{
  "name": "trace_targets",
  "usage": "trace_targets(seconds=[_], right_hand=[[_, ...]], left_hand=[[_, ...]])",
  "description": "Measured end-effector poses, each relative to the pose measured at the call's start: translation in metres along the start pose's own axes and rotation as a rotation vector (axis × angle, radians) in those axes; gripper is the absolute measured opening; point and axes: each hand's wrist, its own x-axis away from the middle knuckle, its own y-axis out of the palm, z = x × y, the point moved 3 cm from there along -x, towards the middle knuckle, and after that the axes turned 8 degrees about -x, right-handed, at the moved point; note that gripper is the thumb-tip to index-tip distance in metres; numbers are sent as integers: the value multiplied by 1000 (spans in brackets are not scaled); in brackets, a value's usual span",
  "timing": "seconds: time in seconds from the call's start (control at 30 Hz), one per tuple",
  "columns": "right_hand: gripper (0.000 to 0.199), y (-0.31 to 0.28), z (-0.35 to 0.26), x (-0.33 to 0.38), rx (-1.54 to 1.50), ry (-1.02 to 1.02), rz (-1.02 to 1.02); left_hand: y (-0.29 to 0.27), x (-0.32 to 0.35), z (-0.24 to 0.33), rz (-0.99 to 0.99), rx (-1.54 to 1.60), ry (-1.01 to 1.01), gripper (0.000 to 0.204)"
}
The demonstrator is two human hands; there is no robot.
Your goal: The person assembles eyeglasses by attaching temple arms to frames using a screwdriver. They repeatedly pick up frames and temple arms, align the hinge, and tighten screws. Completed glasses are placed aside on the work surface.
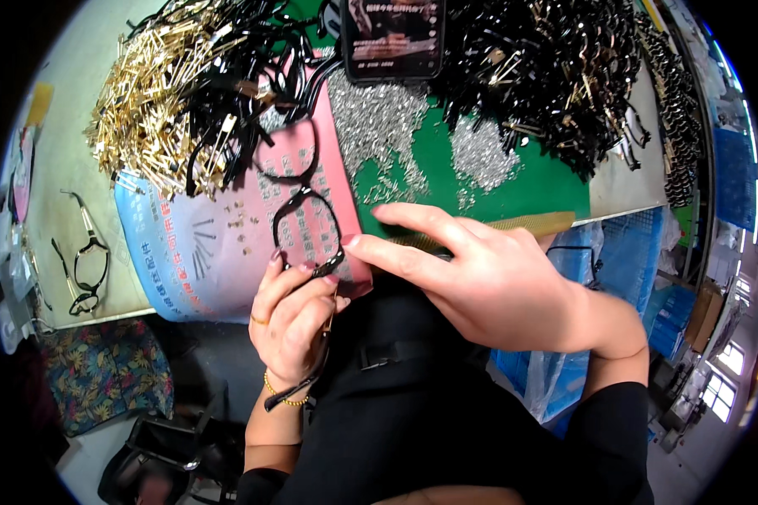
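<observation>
My left hand, wearing a ring and a beaded bracelet, grips a pair of black eyeglass frames near one hinge. Its two rims extend away from me over a pink and blue printed sheet, and one dark temple arm hangs down past my wrist. Level with the near rim is my right hand, its thumb and index finger stretched out and apart. The right thumb tip meets or nearly meets the rim's edge; I cannot tell which. Nothing shows between those fingers, and the other right fingers are hidden.
A heap of gold and black temple arms lies far left, and a black heap far right. Between them are silver small parts on a green mat and a phone. Another eyeglass frame lies left.
</observation>
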Motion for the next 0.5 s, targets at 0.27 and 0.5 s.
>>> trace_targets(seconds=[0.27, 0.5], right_hand=[[70, 13, 3, -13, 22, -55, -141], [73, 15, 5, -15, 2, -68, -140]], left_hand=[[-7, -7, -18, -25, 209, -72, 37], [-6, -9, -17, 24, 258, -134, 30]])
